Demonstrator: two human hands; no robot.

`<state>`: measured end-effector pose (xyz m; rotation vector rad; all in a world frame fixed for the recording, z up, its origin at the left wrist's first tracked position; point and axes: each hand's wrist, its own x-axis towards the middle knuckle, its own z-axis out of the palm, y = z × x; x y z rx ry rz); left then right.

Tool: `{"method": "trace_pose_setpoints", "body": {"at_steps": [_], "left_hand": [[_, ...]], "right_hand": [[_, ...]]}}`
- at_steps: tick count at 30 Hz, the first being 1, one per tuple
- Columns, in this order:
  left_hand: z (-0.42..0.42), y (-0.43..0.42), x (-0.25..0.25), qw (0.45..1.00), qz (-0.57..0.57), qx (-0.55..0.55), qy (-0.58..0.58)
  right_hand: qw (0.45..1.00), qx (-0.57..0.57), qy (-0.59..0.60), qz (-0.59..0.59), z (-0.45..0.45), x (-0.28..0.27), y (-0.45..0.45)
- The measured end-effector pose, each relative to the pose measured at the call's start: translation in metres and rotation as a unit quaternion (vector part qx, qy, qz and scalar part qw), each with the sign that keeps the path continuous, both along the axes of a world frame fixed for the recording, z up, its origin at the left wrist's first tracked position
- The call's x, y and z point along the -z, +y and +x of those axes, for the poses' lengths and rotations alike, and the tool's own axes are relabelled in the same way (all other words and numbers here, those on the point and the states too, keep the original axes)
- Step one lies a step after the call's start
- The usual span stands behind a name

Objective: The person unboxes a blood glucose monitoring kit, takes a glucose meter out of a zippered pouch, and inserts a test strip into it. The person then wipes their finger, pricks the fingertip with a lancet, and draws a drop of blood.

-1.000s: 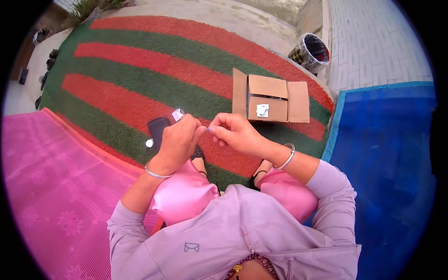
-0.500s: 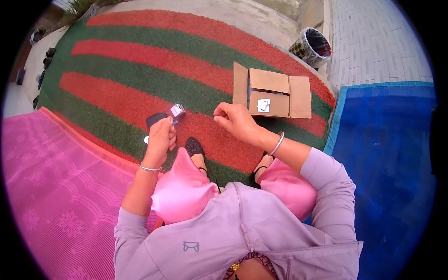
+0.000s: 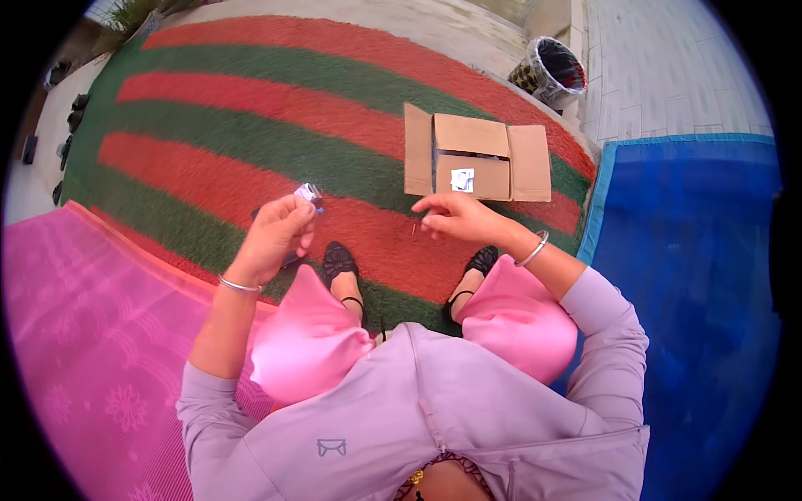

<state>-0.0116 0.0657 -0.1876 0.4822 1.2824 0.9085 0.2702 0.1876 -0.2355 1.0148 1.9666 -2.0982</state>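
My left hand (image 3: 277, 235) is closed in a pinch, with a small blue item (image 3: 319, 210) at its fingertips. Just beyond it lies a small white box (image 3: 307, 192). A dark case (image 3: 290, 258) is mostly hidden by my left hand. My right hand (image 3: 461, 217) has its fingers apart and holds nothing visible, in front of an open cardboard box (image 3: 472, 134). White papers (image 3: 462, 180) rest on the near flap of that box. A tiny thin thing (image 3: 413, 228) shows below my right fingertips; whether it lies on the carpet or is in the air I cannot tell.
Red and green striped carpet (image 3: 251, 125) spreads under my feet. A lined bin (image 3: 555, 71) stands at the back right. To the right is a blue mat (image 3: 685, 275), to the left a pink one (image 3: 109, 334). Several dark shoes (image 3: 75, 119) are at the far left.
My hands were together at the blue item and have parted. It stayed with my left hand. My right hand has moved right and its fingers have opened.
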Motion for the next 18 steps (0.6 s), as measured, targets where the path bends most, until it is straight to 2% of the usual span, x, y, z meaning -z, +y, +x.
{"method": "trace_pose_setpoints", "body": {"at_steps": [5, 6, 7, 11, 15, 18], "left_hand": [[0.034, 0.053, -0.026, 0.99, 0.005, 0.133, 0.037], [0.047, 0.061, -0.026, 0.984, 0.001, 0.169, 0.047], [0.062, 0.069, -0.02, 0.983, -0.012, 0.177, 0.043], [0.131, 0.081, 0.041, 0.978, -0.07, 0.194, -0.041], [0.197, 0.083, 0.11, 0.979, -0.128, 0.144, -0.071], [0.235, 0.083, 0.149, 0.983, -0.14, -0.048, -0.109]], "right_hand": [[0.993, 0.088, -0.057, -0.053, 0.081, 0.021, -0.003], [0.984, 0.146, -0.07, -0.068, 0.093, 0.024, -0.007], [0.972, 0.202, -0.081, -0.085, 0.102, 0.027, -0.011], [0.959, 0.256, -0.051, -0.107, 0.127, 0.048, -0.029], [0.943, 0.306, -0.019, -0.127, 0.142, 0.07, -0.042], [0.933, 0.339, -0.014, -0.122, 0.148, 0.081, -0.04]]}}
